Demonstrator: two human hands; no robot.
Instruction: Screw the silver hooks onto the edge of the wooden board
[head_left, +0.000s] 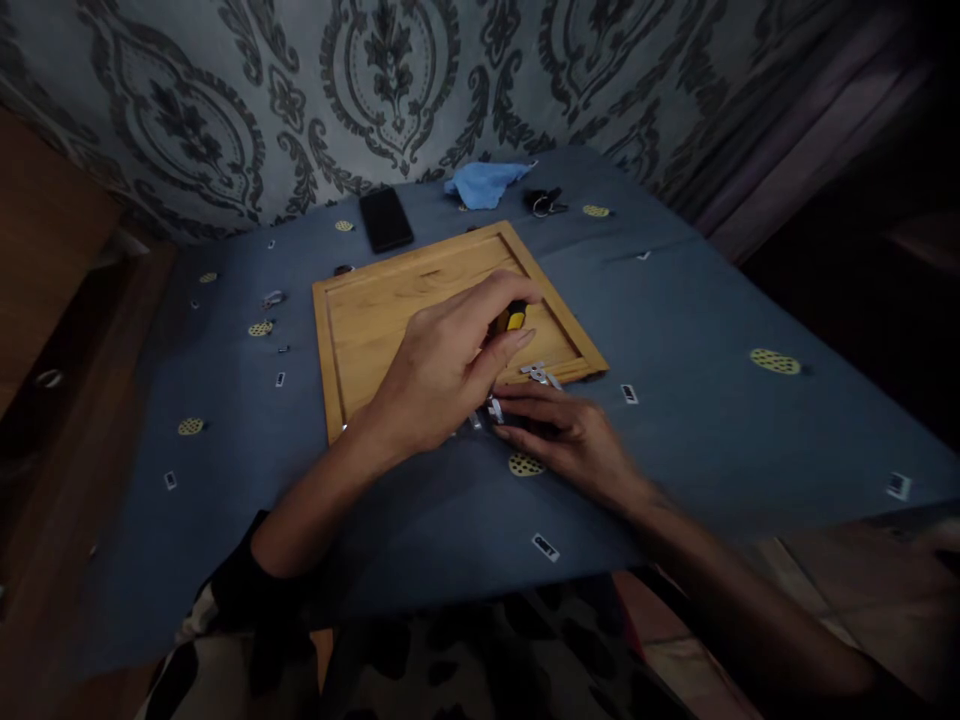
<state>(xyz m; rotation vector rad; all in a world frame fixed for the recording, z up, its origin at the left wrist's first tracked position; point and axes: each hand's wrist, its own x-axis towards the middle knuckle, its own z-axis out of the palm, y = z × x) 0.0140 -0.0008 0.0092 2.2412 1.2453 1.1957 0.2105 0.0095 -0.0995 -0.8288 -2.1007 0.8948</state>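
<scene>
A wooden cabinet door (390,320) with a raised frame lies on the table. My left hand (442,365) is above its near edge, fingers curled round the yellow and black handle of a screwdriver (516,317). The screwdriver points down; its tip is hidden. My right hand (577,435) lies low at the door's near edge, with thumb and fingers pinched on a small shiny metal hinge part (495,409) below the screwdriver. Another metal hinge (538,374) sits at the door's near right edge, just beyond my right fingers.
A blue-grey tablecloth (690,420) with pineapple prints covers the table. Along the back are a black phone (386,220), a blue cloth (486,185) and a bunch of keys (544,201). A small metal piece (273,299) lies left of the door. Patterned fabric (390,80) hangs behind.
</scene>
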